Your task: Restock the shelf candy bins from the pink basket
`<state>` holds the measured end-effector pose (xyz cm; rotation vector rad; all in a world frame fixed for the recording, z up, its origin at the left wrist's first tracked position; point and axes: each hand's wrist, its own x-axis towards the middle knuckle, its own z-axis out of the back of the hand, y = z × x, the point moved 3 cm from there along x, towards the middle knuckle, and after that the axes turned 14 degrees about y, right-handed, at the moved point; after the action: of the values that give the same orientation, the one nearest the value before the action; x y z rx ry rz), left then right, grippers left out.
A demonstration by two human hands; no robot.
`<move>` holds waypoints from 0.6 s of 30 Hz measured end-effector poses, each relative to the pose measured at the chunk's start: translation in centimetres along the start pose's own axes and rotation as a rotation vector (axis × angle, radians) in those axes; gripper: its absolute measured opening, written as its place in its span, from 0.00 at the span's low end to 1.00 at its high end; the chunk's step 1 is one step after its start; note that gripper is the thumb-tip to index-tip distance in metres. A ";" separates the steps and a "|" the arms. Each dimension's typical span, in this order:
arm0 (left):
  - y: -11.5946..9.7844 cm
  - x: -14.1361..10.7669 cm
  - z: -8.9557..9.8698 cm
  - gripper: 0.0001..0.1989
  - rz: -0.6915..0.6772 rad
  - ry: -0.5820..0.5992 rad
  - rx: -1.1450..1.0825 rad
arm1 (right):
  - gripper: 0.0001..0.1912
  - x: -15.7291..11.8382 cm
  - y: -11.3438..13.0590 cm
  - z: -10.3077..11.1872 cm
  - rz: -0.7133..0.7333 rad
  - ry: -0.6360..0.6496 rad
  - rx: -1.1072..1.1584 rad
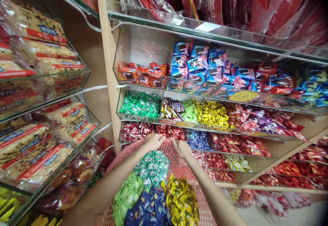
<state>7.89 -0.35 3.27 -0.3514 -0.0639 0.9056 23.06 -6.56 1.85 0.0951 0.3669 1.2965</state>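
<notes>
Both my hands grip the far rim of a pink perforated plastic basket [123, 155]. My left hand [153, 141] is closed over the rim left of centre, and my right hand [180, 149] holds it a little to the right. Inside the basket lie separate heaps of wrapped candies: green-and-clear ones [153, 166] at the far side, light green ones [128, 195] at the left, dark blue ones [148, 207] near me and yellow ones [181, 202] at the right. My forearms cover parts of the basket's sides.
Ahead, glass-fronted shelves hold green candies [140, 103], yellow candies [214, 113], red candies [137, 130] and blue snack packs [197, 64]. Packaged puffed bars [38, 147] fill the left shelves. A wooden post [109, 48] separates the two units. Red gift bags [230, 4] hang above.
</notes>
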 end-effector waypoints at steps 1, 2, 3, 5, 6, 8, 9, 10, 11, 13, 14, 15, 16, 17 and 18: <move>-0.2 0.1 -0.2 0.28 -0.013 0.010 0.001 | 0.37 -0.2 -0.3 -0.2 -0.012 -0.001 -0.007; -0.4 0.3 -0.3 0.29 -0.031 0.022 0.000 | 0.37 -0.5 -0.6 -0.3 -0.029 -0.006 -0.011; -0.7 0.6 -0.4 0.29 -0.053 0.036 -0.002 | 0.38 -0.7 -1.0 -0.3 -0.048 -0.012 -0.013; -1.4 1.1 -0.6 0.29 -0.113 0.088 -0.006 | 0.38 -1.3 -2.0 -0.3 -0.093 -0.033 -0.021; -1.9 1.4 -0.7 0.29 -0.151 0.122 -0.005 | 0.38 -1.6 -2.5 -0.2 -0.119 -0.041 -0.025; -3.1 1.9 -0.9 0.27 -0.243 0.168 -0.002 | 0.38 -2.3 -3.5 0.0 -0.166 -0.058 -0.030; -3.7 2.0 -1.0 0.26 -0.295 0.170 -0.005 | 0.37 -2.7 -4.0 0.1 -0.188 -0.064 -0.028; -4.3 2.0 -1.1 0.25 -0.346 0.160 -0.012 | 0.37 -3.0 -4.6 0.2 -0.208 -0.065 -0.022; -4.9 1.9 -1.1 0.25 -0.394 0.142 -0.025 | 0.36 -3.4 -5.1 0.2 -0.226 -0.064 -0.014; -5.8 1.3 -0.8 0.27 -0.475 0.111 -0.064 | 0.36 -4.1 -6.1 0.2 -0.263 -0.060 0.002; -6.2 0.8 -0.5 0.27 -0.508 0.113 -0.086 | 0.35 -4.5 -6.7 0.1 -0.284 -0.058 0.007; -6.4 0.3 -0.1 0.27 -0.533 0.125 -0.112 | 0.34 -4.9 -7.3 0.0 -0.305 -0.055 0.007; -6.4 -0.3 0.4 0.27 -0.554 0.150 -0.137 | 0.33 -5.3 -7.9 -0.1 -0.321 -0.052 0.006; -6.3 -1.0 0.8 0.25 -0.566 0.188 -0.166 | 0.31 -5.7 -8.4 -0.2 -0.334 -0.051 0.003; -5.9 -1.7 1.3 0.24 -0.562 0.223 -0.201 | 0.29 -6.1 -9.0 -0.3 -0.342 -0.049 -0.001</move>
<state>11.05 -4.64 6.61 -0.5840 -0.0443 0.3001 29.88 -14.88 0.44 0.0601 0.3249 0.9552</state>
